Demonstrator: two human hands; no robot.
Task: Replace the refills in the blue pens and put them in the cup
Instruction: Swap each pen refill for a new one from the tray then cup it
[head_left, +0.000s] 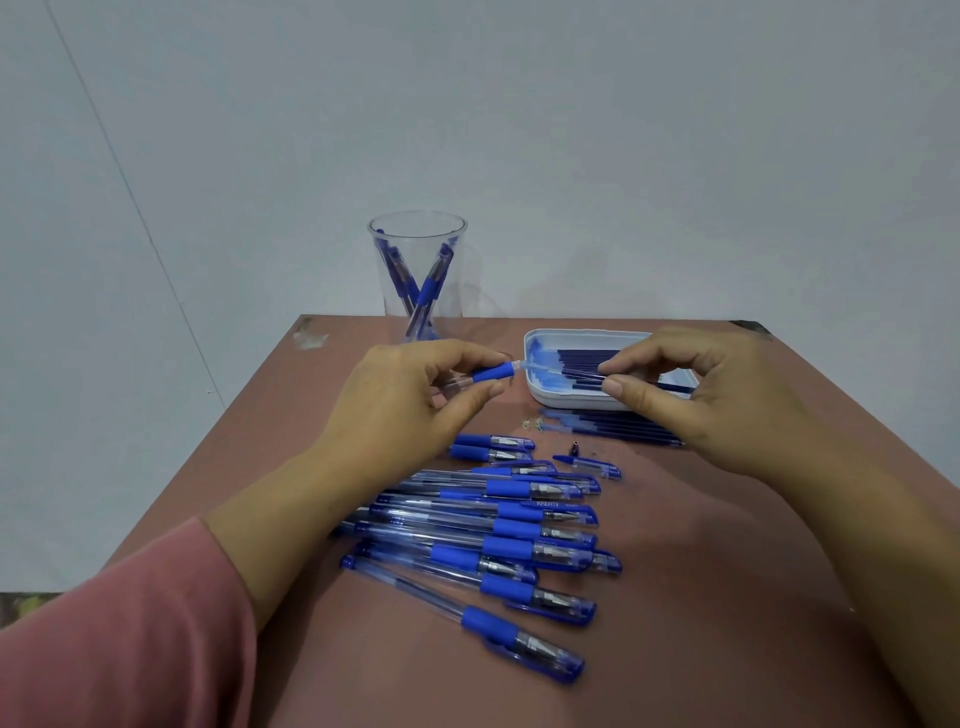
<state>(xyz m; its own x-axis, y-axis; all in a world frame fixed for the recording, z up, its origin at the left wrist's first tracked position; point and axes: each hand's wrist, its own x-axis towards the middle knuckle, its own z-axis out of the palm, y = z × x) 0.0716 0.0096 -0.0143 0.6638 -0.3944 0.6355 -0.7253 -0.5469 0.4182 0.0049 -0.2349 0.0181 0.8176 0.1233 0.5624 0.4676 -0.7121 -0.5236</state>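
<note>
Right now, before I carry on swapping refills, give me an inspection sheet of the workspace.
Surface: brown table, scuffed at the far-left corner.
Job's things: clear cup holds blue pens; white tray holds dark refills; more refills lie beside it; capped pens piled nearer.
Clutter: loose pen tip and cap by the pile.
Grippers: left hand grips a pen barrel; right hand pinches a clear refill at its open end.
Cables: nothing seen.
Surroundings: plain pale wall.
</note>
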